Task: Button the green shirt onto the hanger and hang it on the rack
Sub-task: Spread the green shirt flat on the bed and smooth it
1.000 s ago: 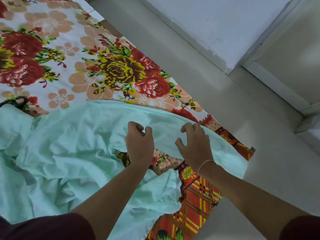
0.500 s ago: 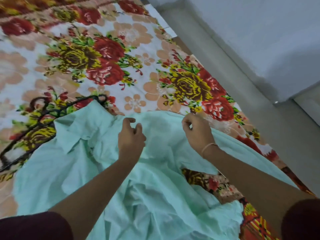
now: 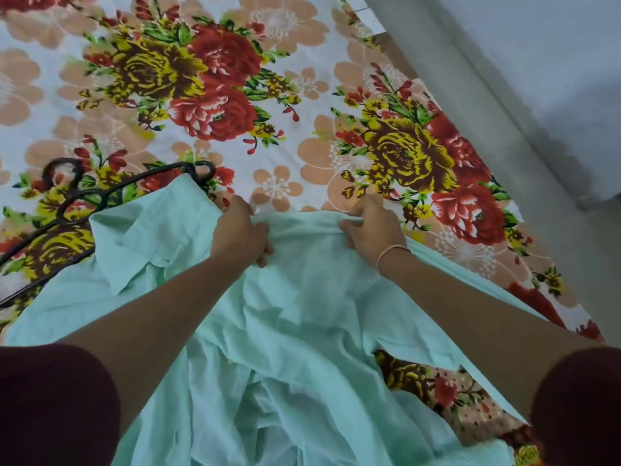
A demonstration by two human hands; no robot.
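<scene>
Item: crumpled pale mint-green cotton shirt (image 3: 302, 331), spread on floral red-and-yellow bedsheet (image 3: 285, 136), draped toward me under both forearms.
My left hand (image 3: 240, 235): fingers curled tight, pinching shirt's far edge.
My right hand (image 3: 373, 230): closed on same edge, just beside left; thin bracelet (image 3: 391, 252) at wrist.
Black wire hanger (image 3: 100, 196): left of my left hand, hook end bare on sheet, one shoulder tucked under shirt collar.
Grey floor (image 3: 504, 112): right of my right hand, beyond sheet edge.
Maroon sleeves (image 3: 50, 405): nearest me.
</scene>
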